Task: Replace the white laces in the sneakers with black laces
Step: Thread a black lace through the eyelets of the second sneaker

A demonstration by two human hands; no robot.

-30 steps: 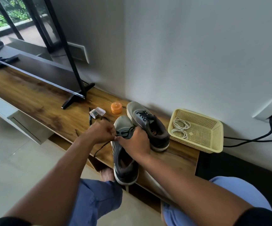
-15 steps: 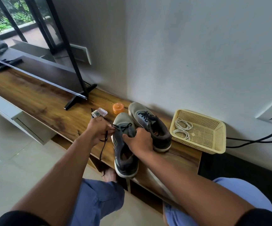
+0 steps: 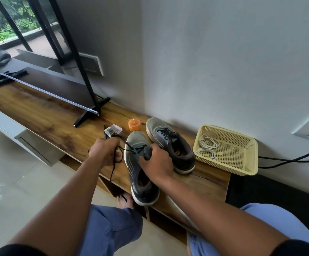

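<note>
Two grey sneakers stand on a wooden TV bench [image 3: 44, 117]. The near sneaker [image 3: 140, 183] lies toe away from me, partly laced with a black lace [image 3: 115, 159]. My left hand [image 3: 104, 152] pinches that lace left of the shoe, and a loose end hangs down past the bench edge. My right hand [image 3: 156, 163] grips the near sneaker's tongue and upper. The far sneaker [image 3: 170, 143] is fully laced in black. White laces [image 3: 207, 146] lie coiled in a yellow basket [image 3: 242, 163] on the right.
An orange cap [image 3: 134, 124] and a small clear plastic box [image 3: 113, 130] sit behind the shoes. A TV on a black stand [image 3: 89, 117] fills the left of the bench. A black cable [image 3: 288, 159] runs from a wall socket. My knees are below.
My left hand has pulled the black lace out to the left, away from the shoe. My right hand has shifted from the lace onto the sneaker's tongue and upper.
</note>
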